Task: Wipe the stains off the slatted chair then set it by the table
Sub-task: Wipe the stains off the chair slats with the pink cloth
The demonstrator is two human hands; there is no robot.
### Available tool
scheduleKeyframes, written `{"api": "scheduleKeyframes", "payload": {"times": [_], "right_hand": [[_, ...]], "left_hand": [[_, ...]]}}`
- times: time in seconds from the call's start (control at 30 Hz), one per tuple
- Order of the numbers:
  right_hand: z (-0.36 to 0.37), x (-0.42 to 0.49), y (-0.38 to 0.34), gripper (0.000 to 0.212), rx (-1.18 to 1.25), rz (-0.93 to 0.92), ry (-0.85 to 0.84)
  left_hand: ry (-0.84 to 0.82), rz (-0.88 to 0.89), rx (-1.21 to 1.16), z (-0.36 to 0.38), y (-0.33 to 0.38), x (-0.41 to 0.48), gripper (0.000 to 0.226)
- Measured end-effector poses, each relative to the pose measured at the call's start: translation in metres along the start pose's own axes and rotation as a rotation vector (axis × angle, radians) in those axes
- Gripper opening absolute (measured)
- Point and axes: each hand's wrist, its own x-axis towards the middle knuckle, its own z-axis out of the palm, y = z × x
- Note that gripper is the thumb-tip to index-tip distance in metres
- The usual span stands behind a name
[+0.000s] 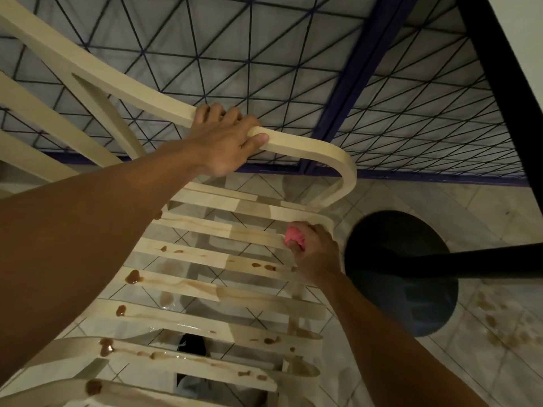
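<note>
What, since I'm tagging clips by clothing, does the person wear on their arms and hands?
Nothing that shows. The left forearm and right forearm are bare, with no sleeve edge in view. The left hand and right hand have no gloves, and no watch, bracelet or ring is visible on the parts that show.

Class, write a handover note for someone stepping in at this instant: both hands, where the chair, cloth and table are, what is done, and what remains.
Left hand: grips the armrest of the slatted chair.
Right hand: holds a pink cloth, pressed on a far slat at the seat's right edge.
Table: its black pedestal base stands just right of the chair.
Done: the far slats show few blobs, so wiping looks barely begun.
Left: brown stains dot most nearer slats. Wipe them, then set the chair by the table.
</note>
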Motion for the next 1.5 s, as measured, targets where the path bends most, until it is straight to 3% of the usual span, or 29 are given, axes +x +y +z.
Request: {"api": "scheduleKeyframes", "payload": {"times": [0.37,0.53,0.8,0.93,1.13,1.27,1.5], "right_hand": [[-0.013,0.005,0.030,0.041,0.222,0.121,-0.026],[-0.001,0.004,0.020,0.039,0.300,0.193,0.082],[0.019,0.007,-0.017,0.035,-0.025,0.150,0.115],[0.026,0.000,-0.019,0.032,-0.162,0.030,0.104],[0.018,-0.005,0.015,0.047,-0.009,-0.236,0.085],[-0.011,-0.001,0.035,0.037,0.283,-0.128,-0.089],[-0.007,0.005,0.033,0.026,0.313,0.001,-0.051]], "left_hand": [[-0.029,-0.012,0.039,-0.001,-0.002,0.002,0.052],[-0.026,-0.009,0.065,0.000,-0.002,0.003,0.052],[-0.031,-0.011,0.063,0.001,-0.001,0.003,0.052],[-0.038,-0.011,0.062,0.000,-0.001,0.003,0.051],[-0.039,-0.003,0.059,-0.001,-0.002,0.002,0.052],[-0.042,-0.016,0.055,0.000,-0.002,0.003,0.052],[-0.029,-0.007,0.057,0.000,-0.002,0.002,0.052]]}}
